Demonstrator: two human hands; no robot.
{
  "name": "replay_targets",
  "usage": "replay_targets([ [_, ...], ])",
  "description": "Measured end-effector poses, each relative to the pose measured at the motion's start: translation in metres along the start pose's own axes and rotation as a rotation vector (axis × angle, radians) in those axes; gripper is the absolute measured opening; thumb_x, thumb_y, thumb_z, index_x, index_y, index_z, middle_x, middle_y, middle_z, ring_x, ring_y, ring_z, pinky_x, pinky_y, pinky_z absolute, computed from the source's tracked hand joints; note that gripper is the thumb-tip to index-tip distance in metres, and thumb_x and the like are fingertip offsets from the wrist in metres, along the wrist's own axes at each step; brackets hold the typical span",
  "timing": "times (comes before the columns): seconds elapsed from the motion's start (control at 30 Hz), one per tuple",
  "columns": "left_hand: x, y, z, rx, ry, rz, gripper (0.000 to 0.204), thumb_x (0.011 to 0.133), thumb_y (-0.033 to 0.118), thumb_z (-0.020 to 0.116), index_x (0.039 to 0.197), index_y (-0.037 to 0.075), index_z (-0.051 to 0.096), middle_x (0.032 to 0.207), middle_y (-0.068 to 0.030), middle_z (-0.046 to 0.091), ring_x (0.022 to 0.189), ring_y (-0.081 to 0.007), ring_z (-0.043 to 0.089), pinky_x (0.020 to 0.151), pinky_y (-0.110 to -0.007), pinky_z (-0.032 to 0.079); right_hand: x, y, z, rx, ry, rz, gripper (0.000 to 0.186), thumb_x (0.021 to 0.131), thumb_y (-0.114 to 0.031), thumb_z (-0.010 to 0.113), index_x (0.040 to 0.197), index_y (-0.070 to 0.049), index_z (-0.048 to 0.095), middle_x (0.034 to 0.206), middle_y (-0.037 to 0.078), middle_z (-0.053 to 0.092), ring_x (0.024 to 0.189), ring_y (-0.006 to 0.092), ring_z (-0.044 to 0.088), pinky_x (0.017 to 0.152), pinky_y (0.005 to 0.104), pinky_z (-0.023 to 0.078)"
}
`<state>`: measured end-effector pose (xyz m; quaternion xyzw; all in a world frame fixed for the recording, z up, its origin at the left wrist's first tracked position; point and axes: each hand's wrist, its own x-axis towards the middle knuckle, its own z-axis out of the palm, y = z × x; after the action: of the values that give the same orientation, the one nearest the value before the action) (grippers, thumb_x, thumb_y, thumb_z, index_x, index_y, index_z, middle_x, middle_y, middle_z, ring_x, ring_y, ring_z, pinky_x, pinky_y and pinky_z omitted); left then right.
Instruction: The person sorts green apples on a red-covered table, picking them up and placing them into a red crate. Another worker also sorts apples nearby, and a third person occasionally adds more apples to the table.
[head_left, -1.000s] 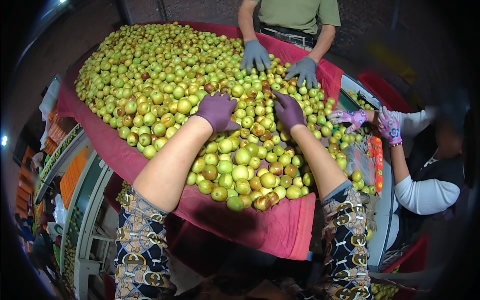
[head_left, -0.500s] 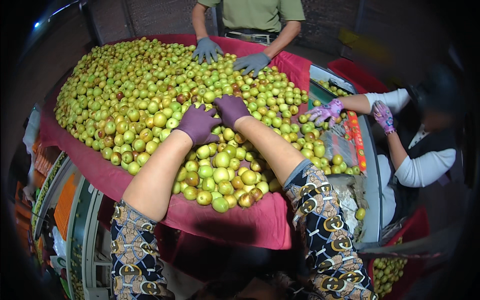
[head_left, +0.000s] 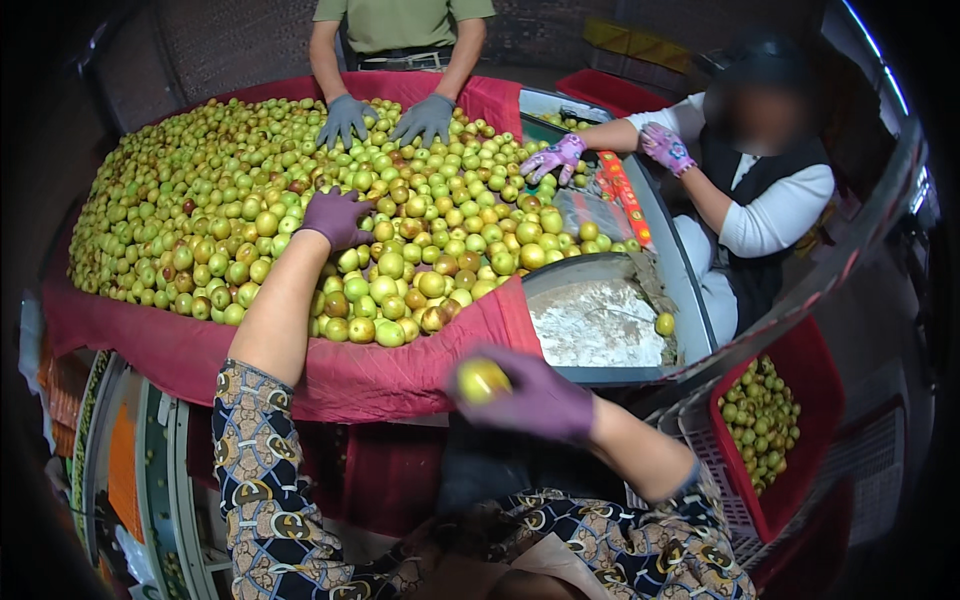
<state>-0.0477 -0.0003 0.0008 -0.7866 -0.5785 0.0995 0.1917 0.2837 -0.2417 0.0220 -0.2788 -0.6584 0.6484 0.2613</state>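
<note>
A wide heap of green-yellow jujubes, some blotched with brown, covers a table lined with red cloth. In its purple glove, my left hand rests on the heap, fingers apart over the fruit. My right hand, also in purple and blurred by motion, is off the near edge of the table. Between its thumb and fingers sits a single yellow-green jujube.
Across the table, a co-worker's grey-gloved hands lie on the fruit. At the right, another person in flowered gloves touches the heap's edge. A red crate holding jujubes stands low at the right. A whitish tray adjoins the heap.
My right hand has left the heap and come back toward me with a jujube in it. My left hand stays on the fruit. The whole view has turned to the right.
</note>
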Motion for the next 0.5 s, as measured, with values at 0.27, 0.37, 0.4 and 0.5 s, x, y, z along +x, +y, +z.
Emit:
replay_targets([
  [0.27, 0.007, 0.001, 0.002, -0.008, -0.013, 0.006, 0.057, 0.081, 0.058, 0.070, 0.129, 0.030, 0.065, 0.132, -0.0035, 0.062, 0.125, -0.0274, 0.057, 0.097, -0.044, 0.048, -0.241, 0.071, -0.044, 0.578, 1.218, -0.610, 0.047, 0.099, -0.043, 0.063, 0.131, -0.009, 0.057, 0.090, 0.000, 0.057, 0.081, 0.0120, 0.051, 0.077, 0.0285, 0.045],
  [0.37, 0.005, 0.000, -0.002, -0.024, -0.035, -0.011, 0.056, 0.080, 0.057, 0.069, 0.128, 0.027, 0.067, 0.133, -0.0035, 0.062, 0.126, -0.0285, 0.056, 0.099, -0.045, 0.047, -0.284, 0.075, -0.074, 1.177, 1.056, -1.072, 0.052, 0.101, -0.037, 0.059, 0.143, -0.007, 0.050, 0.101, 0.004, 0.060, 0.084, 0.0128, 0.049, 0.084, 0.0282, 0.044],
  [0.4, 0.003, 0.001, 0.000, -0.021, -0.045, -0.017, 0.056, 0.081, 0.057, 0.069, 0.128, 0.027, 0.067, 0.134, -0.0032, 0.062, 0.127, -0.0287, 0.056, 0.099, -0.045, 0.047, -0.286, 0.079, -0.074, 1.129, 1.088, -1.071, 0.050, 0.102, -0.036, 0.058, 0.142, -0.006, 0.051, 0.105, 0.005, 0.062, 0.085, 0.0128, 0.049, 0.085, 0.0286, 0.044],
  [0.5, 0.005, 0.004, -0.004, -0.028, -0.056, -0.036, 0.055, 0.081, 0.056, 0.069, 0.127, 0.026, 0.068, 0.138, -0.0026, 0.060, 0.130, -0.0288, 0.054, 0.102, -0.045, 0.046, -0.281, 0.104, -0.073, 1.146, 0.651, -1.070, 0.049, 0.105, -0.045, 0.047, 0.137, -0.008, 0.057, 0.111, 0.002, 0.065, 0.085, 0.0129, 0.052, 0.080, 0.0305, 0.045],
])
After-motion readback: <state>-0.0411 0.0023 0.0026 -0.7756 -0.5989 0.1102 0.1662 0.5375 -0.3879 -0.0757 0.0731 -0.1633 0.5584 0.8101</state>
